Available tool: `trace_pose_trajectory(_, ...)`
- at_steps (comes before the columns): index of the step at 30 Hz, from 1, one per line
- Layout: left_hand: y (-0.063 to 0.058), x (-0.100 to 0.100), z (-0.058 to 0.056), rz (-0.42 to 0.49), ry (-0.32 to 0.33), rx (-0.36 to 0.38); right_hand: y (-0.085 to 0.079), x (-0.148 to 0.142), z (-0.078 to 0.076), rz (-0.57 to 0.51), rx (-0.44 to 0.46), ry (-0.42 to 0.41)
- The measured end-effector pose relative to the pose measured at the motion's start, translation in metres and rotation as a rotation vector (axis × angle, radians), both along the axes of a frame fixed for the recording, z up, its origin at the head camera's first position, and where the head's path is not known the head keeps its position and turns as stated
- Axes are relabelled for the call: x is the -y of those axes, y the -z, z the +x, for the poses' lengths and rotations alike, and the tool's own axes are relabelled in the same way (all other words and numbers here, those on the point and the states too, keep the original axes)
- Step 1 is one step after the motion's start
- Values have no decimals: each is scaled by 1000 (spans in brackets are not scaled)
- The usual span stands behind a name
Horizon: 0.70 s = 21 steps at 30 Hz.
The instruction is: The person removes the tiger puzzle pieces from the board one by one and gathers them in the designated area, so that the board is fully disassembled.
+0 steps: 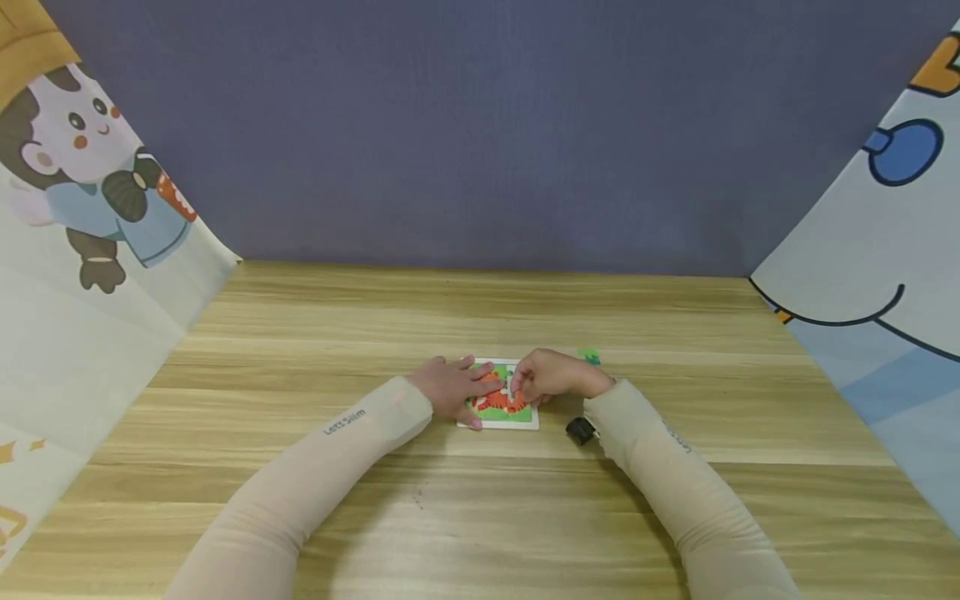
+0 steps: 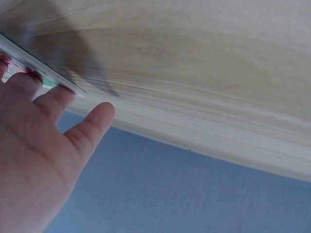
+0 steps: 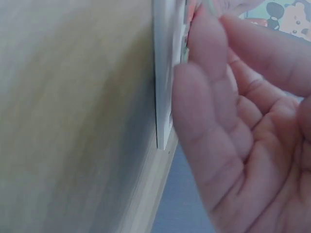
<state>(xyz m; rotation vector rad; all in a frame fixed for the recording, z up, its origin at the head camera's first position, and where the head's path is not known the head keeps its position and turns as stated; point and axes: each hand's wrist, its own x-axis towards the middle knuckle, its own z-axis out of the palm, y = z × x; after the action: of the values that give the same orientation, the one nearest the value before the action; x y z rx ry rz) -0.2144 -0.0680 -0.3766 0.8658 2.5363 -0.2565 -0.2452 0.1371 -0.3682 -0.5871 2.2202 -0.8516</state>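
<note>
A small jigsaw puzzle board (image 1: 501,425) with a white frame lies on the table, its picture an orange striped animal on green. My left hand (image 1: 450,388) rests on the left part of the board with its fingers spread. In the left wrist view, those fingertips (image 2: 62,94) lie over the frame's edge. My right hand (image 1: 553,373) is bent over the right part of the board, thumb and index finger pinching a puzzle piece (image 3: 212,7). Only a thin pale edge of that piece shows between the fingertips in the right wrist view; the rest is hidden.
A green puzzle piece (image 1: 588,357) lies on the wooden table (image 1: 480,500) beyond my right wrist. A small black device (image 1: 581,431) sits by the right cuff. A dark blue-grey panel (image 1: 480,142) stands behind the table, with cartoon-printed walls at both sides.
</note>
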Motion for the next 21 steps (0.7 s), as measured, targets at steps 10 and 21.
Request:
trace_pose_trajectory(10,1,-1,0,-16,10,-11,1,-4,0,-41,28,19)
trace_pose_trajectory(21,3,-1,-1,0,-3,-5,4,-2,0,-36,30,2)
